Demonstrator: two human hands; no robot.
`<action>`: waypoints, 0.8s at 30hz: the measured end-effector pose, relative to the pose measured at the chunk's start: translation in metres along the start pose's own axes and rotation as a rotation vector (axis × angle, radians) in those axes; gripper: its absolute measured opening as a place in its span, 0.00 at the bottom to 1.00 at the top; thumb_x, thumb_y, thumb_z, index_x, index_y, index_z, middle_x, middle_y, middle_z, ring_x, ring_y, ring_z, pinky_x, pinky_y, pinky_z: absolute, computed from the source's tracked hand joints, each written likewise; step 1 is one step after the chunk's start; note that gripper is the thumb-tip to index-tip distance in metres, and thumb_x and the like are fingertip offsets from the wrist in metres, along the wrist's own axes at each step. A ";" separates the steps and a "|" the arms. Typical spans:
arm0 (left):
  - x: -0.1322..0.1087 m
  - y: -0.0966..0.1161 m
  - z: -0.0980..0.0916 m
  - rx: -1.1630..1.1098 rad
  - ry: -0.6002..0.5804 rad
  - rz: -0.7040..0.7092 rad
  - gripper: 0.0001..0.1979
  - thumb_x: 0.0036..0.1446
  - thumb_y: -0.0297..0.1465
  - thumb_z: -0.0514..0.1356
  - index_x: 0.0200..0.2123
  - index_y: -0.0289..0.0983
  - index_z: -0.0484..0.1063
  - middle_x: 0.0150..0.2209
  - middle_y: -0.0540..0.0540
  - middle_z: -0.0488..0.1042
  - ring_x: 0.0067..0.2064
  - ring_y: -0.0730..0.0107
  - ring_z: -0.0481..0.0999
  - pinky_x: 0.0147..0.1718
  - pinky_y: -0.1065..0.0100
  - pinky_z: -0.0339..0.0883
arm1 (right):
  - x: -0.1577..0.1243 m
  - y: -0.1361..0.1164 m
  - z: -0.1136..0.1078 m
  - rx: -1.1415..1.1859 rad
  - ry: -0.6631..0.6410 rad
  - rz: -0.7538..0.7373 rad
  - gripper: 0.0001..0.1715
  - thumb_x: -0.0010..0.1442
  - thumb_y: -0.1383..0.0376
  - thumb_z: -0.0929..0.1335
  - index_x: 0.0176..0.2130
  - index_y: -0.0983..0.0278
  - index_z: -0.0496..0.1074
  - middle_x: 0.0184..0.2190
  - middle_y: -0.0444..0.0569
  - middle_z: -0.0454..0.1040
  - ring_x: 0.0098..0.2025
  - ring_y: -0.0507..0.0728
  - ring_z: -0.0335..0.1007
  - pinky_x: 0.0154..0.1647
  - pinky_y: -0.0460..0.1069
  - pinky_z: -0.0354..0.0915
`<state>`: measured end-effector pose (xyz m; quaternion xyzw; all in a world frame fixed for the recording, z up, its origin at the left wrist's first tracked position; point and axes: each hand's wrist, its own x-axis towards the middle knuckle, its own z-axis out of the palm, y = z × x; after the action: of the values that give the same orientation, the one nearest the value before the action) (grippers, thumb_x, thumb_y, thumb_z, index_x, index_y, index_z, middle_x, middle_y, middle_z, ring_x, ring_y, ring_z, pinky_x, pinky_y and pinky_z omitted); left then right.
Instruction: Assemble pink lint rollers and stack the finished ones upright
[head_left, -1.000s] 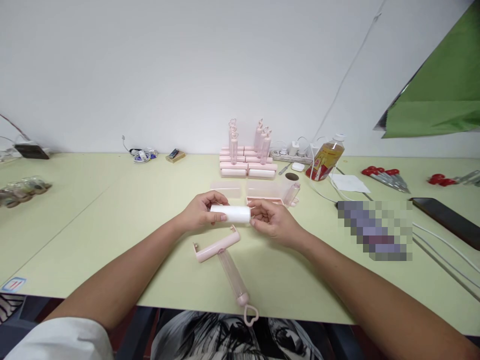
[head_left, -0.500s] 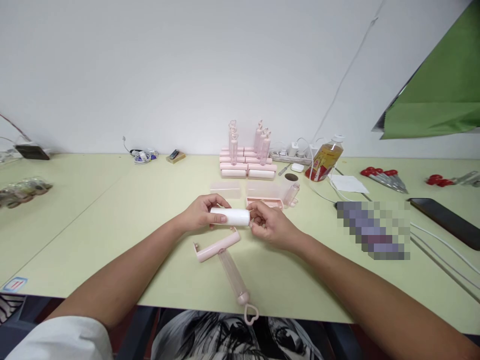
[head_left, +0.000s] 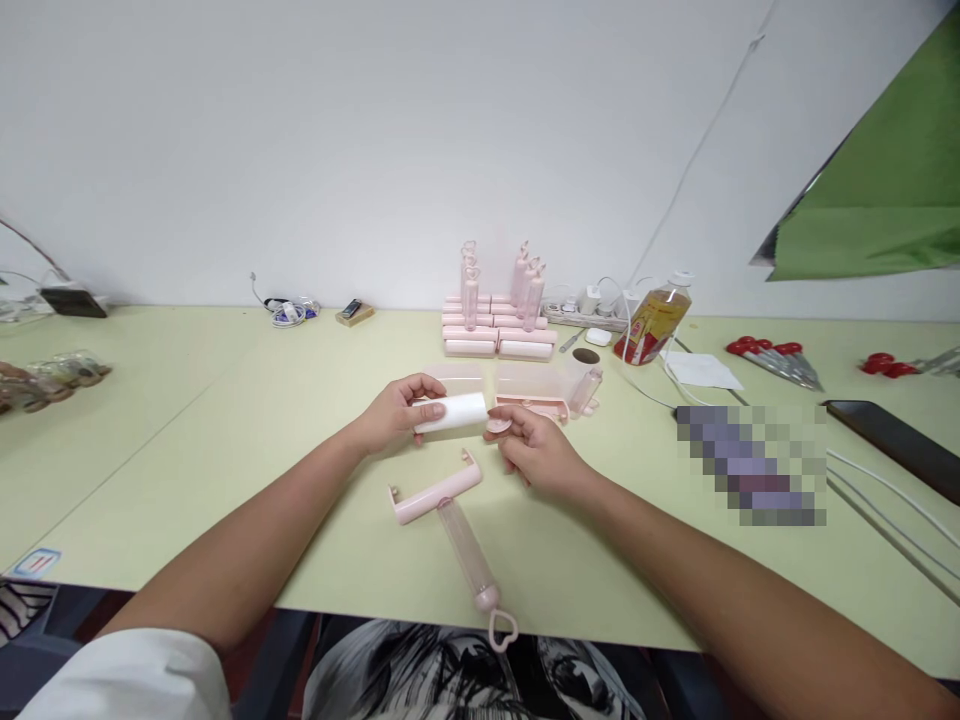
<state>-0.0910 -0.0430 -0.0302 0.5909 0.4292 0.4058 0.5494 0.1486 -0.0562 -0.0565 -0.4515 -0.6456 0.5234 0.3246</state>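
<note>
My left hand is wrapped round a white lint roller refill, held slightly tilted above the table. Between the fingertips of my right hand is a small pale pink round end cap, close to the roll's right end. Nearer to me lies a pink lint roller frame with raised end brackets. Its clear pink handle points towards me and ends in a heart-shaped loop at the table's edge.
Behind my hands lie clear pink covers, an open pink case and a loose handle. Assembled pink rollers stand grouped near the wall. A drink bottle, red-handled tools and a phone are right.
The white roll has moved left and slightly up, tilting a little. My right fingers have come away from its end, and the small pink cap now shows between them.
</note>
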 end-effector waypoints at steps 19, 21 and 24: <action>0.003 -0.004 0.018 0.036 0.044 0.011 0.25 0.49 0.51 0.63 0.41 0.37 0.68 0.30 0.51 0.68 0.24 0.77 0.67 0.19 0.75 0.65 | 0.000 -0.019 -0.011 0.150 0.069 -0.211 0.26 0.52 0.56 0.71 0.47 0.61 0.63 0.25 0.39 0.69 0.22 0.50 0.67 0.15 0.42 0.58; 0.005 -0.005 0.016 0.088 0.159 -0.021 0.25 0.53 0.54 0.58 0.35 0.36 0.69 0.27 0.51 0.67 0.23 0.77 0.65 0.19 0.74 0.64 | -0.002 -0.022 -0.018 0.134 0.156 -0.247 0.24 0.52 0.56 0.71 0.46 0.62 0.63 0.22 0.38 0.68 0.21 0.50 0.66 0.15 0.43 0.58; 0.006 -0.010 0.013 0.204 0.283 -0.102 0.27 0.56 0.56 0.52 0.29 0.36 0.68 0.22 0.52 0.63 0.19 0.77 0.61 0.17 0.73 0.59 | -0.005 -0.024 -0.030 0.115 0.264 -0.270 0.24 0.53 0.54 0.70 0.44 0.62 0.62 0.20 0.37 0.67 0.19 0.51 0.65 0.13 0.43 0.58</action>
<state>-0.0778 -0.0407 -0.0405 0.5580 0.5706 0.4108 0.4409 0.1710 -0.0504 -0.0257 -0.4063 -0.6211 0.4473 0.4992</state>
